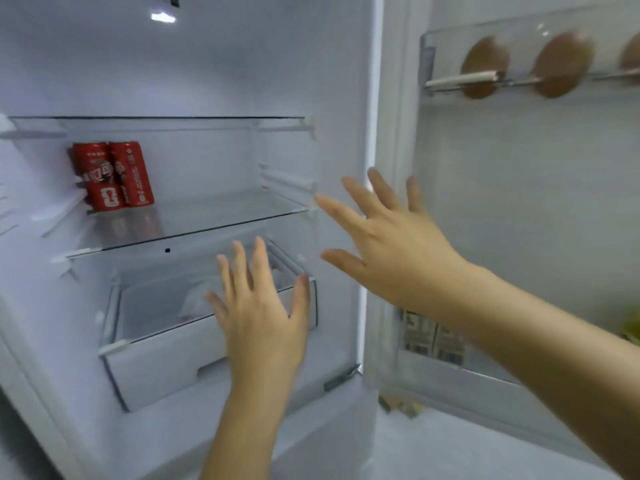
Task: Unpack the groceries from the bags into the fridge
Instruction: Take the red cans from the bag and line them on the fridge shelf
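Note:
The fridge stands open in front of me. Two red cans (112,176) stand at the back left of the middle glass shelf (194,220). Below it sits the white crisper drawer (162,362) with a pale wrapped item (199,303) dimly visible under its clear lid. My left hand (261,317) is open, fingers spread, in front of the drawer's right part and holds nothing. My right hand (388,244) is open too, fingers spread, at the fridge's right edge near the door hinge, empty.
The open door (519,202) is to the right. Its upper rack (460,79) holds brown eggs (561,65). A lower door bin (478,372) holds cartons with barcodes (433,337). Something green (632,323) shows at the far right edge. The upper shelf (156,118) is glass.

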`<state>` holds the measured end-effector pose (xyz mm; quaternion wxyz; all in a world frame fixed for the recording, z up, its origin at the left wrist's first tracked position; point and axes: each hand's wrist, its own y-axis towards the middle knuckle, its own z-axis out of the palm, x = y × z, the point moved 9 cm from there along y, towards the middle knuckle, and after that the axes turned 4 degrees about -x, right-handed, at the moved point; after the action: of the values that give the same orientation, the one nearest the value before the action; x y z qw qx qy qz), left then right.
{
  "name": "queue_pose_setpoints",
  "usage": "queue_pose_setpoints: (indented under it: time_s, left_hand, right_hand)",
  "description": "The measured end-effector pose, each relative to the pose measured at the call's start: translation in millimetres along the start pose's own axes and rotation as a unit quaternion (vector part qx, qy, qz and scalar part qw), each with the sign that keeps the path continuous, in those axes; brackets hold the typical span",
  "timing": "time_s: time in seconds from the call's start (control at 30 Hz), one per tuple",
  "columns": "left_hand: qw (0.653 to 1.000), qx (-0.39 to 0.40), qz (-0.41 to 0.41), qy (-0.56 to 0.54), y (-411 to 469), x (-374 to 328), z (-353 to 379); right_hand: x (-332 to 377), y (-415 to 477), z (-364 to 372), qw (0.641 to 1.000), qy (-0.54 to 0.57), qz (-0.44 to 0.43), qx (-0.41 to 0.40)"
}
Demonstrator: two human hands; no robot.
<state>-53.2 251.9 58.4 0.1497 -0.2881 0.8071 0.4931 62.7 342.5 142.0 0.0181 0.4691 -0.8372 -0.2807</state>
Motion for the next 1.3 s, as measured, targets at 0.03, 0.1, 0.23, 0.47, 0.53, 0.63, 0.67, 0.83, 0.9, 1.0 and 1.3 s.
queue_pose_setpoints:
  time_s: [0.03, 0.1, 0.23, 0.47, 0.53, 0.63, 0.67, 0.83, 0.9, 1.0, 1.3]
  left_hand:
    - [1.000, 0.012, 0.017, -0.019, -10.5, -15.4, 2.1]
    - [0.997, 0.031, 0.046, -0.061, -31.8, -46.5, 4.5]
    - [0.984, 0.068, 0.094, -0.133, -72.8, -113.9, 9.3]
    - [0.943, 0.171, 0.152, -0.242, -173.4, -228.4, 20.0]
    - [0.926, 0.220, 0.164, -0.259, -214.7, -261.3, 23.8]
    - [0.899, 0.273, 0.208, -0.271, -278.4, -312.7, 26.8]
    - [0.892, 0.283, 0.225, -0.271, -298.6, -329.2, 27.5]
    - [0.847, 0.351, 0.303, -0.258, -399.4, -403.2, 37.8]
    - [0.833, 0.373, 0.330, -0.243, -431.9, -423.3, 42.9]
    - [0.796, 0.409, 0.379, -0.233, -488.3, -459.2, 43.0]
    - [0.668, 0.473, 0.502, -0.279, -649.7, -569.6, 13.4]
  right_hand:
    - [-14.1, -18.4, -6.7, 1.000, 0.008, 0.025, -0.011]
    - [-42.0, -57.5, -24.0, 0.995, 0.013, 0.077, -0.058]
    - [-87.2, -140.4, -37.9, 0.984, -0.024, 0.158, -0.074]
    - [-139.4, -306.5, -61.1, 0.945, -0.035, 0.314, -0.088]
    - [-154.3, -366.0, -68.3, 0.927, -0.045, 0.364, -0.074]
    - [-176.2, -455.7, -80.1, 0.892, -0.079, 0.443, -0.048]
    - [-182.2, -483.6, -84.5, 0.878, -0.092, 0.467, -0.040]
    - [-199.3, -602.3, -106.1, 0.810, -0.167, 0.562, 0.013]
    - [-202.9, -636.5, -111.5, 0.788, -0.185, 0.587, 0.028]
    - [-205.6, -703.7, -122.6, 0.739, -0.208, 0.639, 0.057]
    - [-197.8, -869.5, -169.8, 0.592, -0.276, 0.748, 0.120]
